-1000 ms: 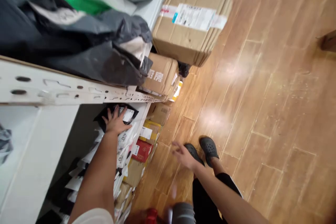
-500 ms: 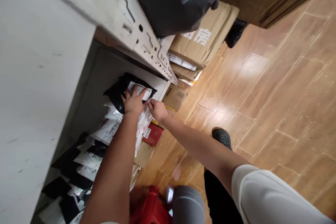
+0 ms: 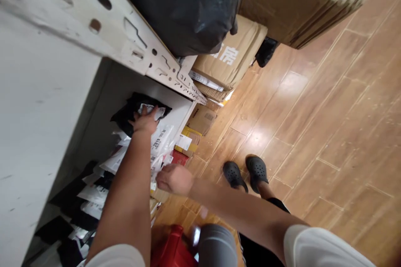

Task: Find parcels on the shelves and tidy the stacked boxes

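Note:
On the shelf (image 3: 173,112), a black plastic mailing bag (image 3: 130,106) with a white label lies at the end of a row of parcels. My left hand (image 3: 144,122) rests on it with fingers spread over the label. Beside it lies a white plastic mailing bag (image 3: 161,138) marked 2019. My right hand (image 3: 174,178) is closed near the shelf's front edge, next to the white bags. Its fingertips are hidden, so I cannot make out what is in them.
More black and white parcels (image 3: 94,194) line the shelf. A perforated metal post (image 3: 147,50) and a big black bag (image 3: 188,8) stand above. Cardboard boxes (image 3: 230,52) sit beyond. Below are a red plastic object (image 3: 172,250) and a grey cylinder (image 3: 216,246) on the wooden floor (image 3: 313,133).
My right hand has drawn away from the black bag, down along the white bags toward me. My left hand stays on the black bag. The view has shifted, and both shoes now show.

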### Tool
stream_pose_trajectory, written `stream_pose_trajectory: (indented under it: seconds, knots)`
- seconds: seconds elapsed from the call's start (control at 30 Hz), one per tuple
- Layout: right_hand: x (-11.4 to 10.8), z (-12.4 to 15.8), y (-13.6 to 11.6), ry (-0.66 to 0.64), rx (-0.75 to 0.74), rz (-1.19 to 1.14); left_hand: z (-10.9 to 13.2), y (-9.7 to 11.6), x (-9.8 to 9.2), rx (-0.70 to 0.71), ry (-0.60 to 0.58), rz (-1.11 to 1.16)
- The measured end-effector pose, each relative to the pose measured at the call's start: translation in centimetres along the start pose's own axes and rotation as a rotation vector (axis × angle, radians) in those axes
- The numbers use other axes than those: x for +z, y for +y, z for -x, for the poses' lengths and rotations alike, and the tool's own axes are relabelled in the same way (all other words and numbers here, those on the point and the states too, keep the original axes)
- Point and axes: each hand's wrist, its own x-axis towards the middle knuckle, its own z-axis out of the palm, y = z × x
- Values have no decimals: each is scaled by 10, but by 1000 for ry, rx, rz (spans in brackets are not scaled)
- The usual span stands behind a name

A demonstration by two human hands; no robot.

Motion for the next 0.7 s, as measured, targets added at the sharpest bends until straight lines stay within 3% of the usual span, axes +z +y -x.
stream_pose_trajectory:
  seconds: [0.1,0.17,0.3,0.4,0.47,0.53,0.63,0.7]
  knots:
    - [11,75,3,151,362,-160,8,0,0,76,34,-51]
    - [-1,134,19,290,666,-166,19,2,1,137,63,-108]
    - [-54,268,43,469,937,-82,41,11,0,198,118,-130]
    - [-102,374,25,494,1161,-77,75,35,-9,150,189,-87]
    - [-133,440,-8,509,1323,-20,122,61,-15,146,229,-40]
    - [-163,500,-56,677,1380,52,192,93,-22,243,185,38]
    - [-196,582,-150,973,1438,70,316,140,-35,368,-25,224]
    - [-204,630,-224,1158,1469,10,389,169,-54,371,-238,413]
